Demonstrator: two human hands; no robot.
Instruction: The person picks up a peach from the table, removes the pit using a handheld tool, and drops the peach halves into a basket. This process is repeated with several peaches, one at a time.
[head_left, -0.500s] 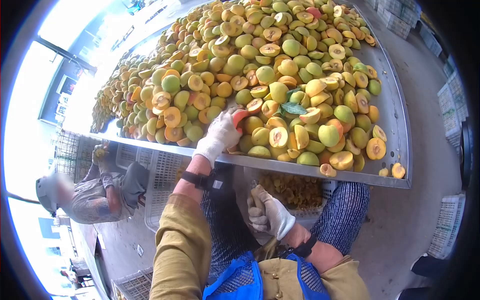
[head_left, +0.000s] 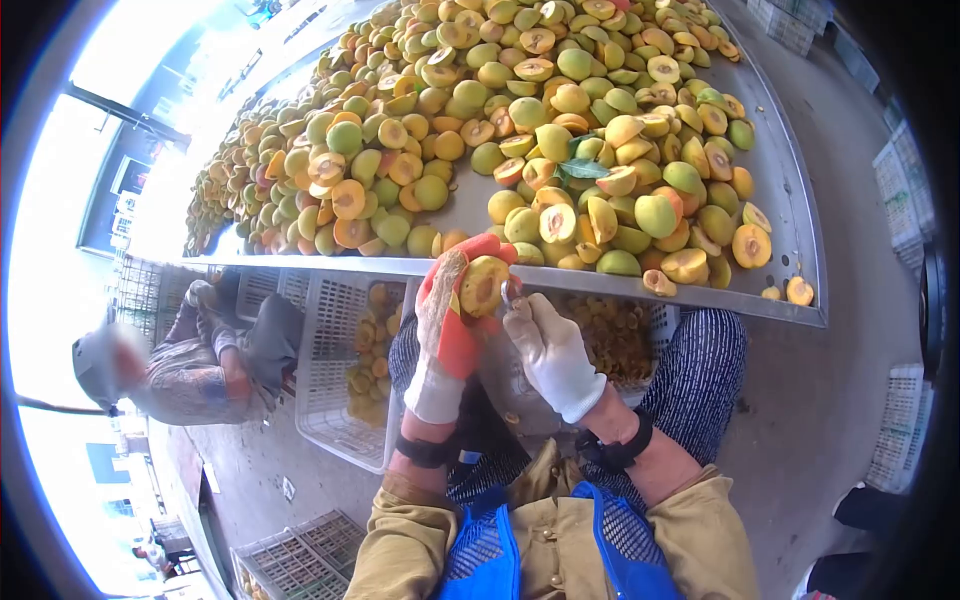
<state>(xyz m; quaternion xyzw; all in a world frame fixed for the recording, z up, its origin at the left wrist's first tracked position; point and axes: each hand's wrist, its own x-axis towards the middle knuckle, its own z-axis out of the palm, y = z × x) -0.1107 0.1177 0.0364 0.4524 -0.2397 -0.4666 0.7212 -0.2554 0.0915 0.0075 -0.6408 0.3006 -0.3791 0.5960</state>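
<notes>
My left hand [head_left: 445, 320], in a white glove with an orange-red palm, is wrapped round a halved fruit [head_left: 484, 286], its cut face turned toward my right hand. My right hand [head_left: 553, 358], in a white glove, pinches a small metal tool [head_left: 508, 291] whose tip is at the fruit's cut side. Both hands are just in front of the near edge of a metal table [head_left: 620, 282]. Many halved green and yellow fruits [head_left: 655, 215] are heaped on it, with a green leaf [head_left: 583, 168] among them.
A white crate [head_left: 340, 420] with fruit halves stands below the table at left, beside my knee. Another crate [head_left: 655, 340] holding brownish pieces [head_left: 610, 340] is between my knees. A seated person [head_left: 190, 375] works at far left. More crates [head_left: 895, 430] stand at right.
My left hand has come back from the heap to the table edge with a fruit half. My right hand has risen beside it with the tool. The view has shifted slightly.
</notes>
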